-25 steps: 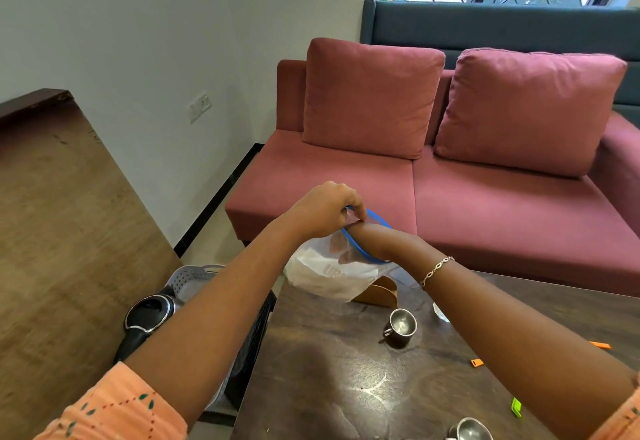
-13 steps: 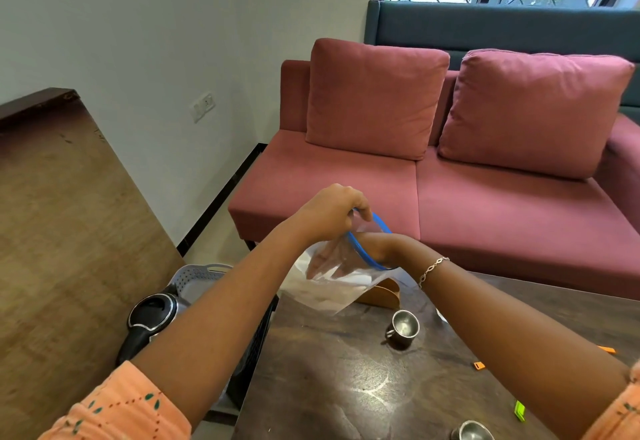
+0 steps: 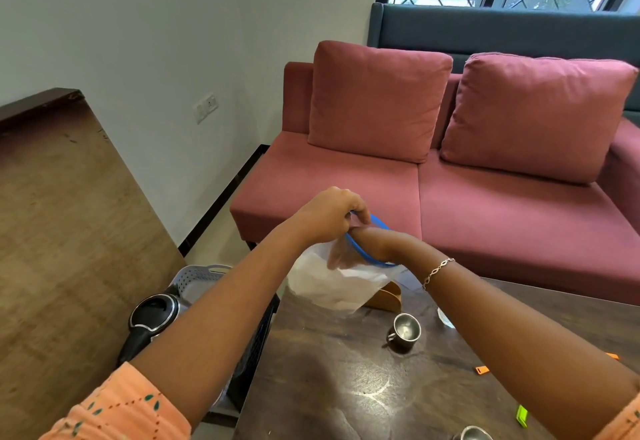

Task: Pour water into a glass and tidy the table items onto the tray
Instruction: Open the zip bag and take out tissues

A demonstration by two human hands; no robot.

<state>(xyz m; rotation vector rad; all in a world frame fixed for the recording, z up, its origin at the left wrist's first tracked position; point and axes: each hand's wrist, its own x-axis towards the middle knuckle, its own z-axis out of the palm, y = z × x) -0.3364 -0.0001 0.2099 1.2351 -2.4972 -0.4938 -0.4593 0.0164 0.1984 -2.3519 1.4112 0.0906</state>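
A clear plastic bag [image 3: 332, 285] with a blue zip rim hangs above the far left corner of the dark table [image 3: 332, 387]. My left hand [image 3: 330, 216] pinches the bag's rim and holds it open. My right hand [image 3: 341, 254] is pushed inside the bag up to the wrist, seen dimly through the plastic; what it holds cannot be told. A small steel cup [image 3: 405, 330] stands on the table below my right forearm. Another steel cup [image 3: 474, 433] shows at the bottom edge.
A brown wooden holder [image 3: 388, 297] stands behind the bag. Small orange clips [image 3: 481, 369] and a green clip [image 3: 522, 415] lie at the table's right. Left of the table sit a grey perforated tray [image 3: 201, 275] and a black kettle [image 3: 154, 315]. A red sofa [image 3: 485, 204] is beyond.
My right hand has gone deeper into the bag, and the bag has shifted slightly under my left hand's hold. The view has drifted a little.
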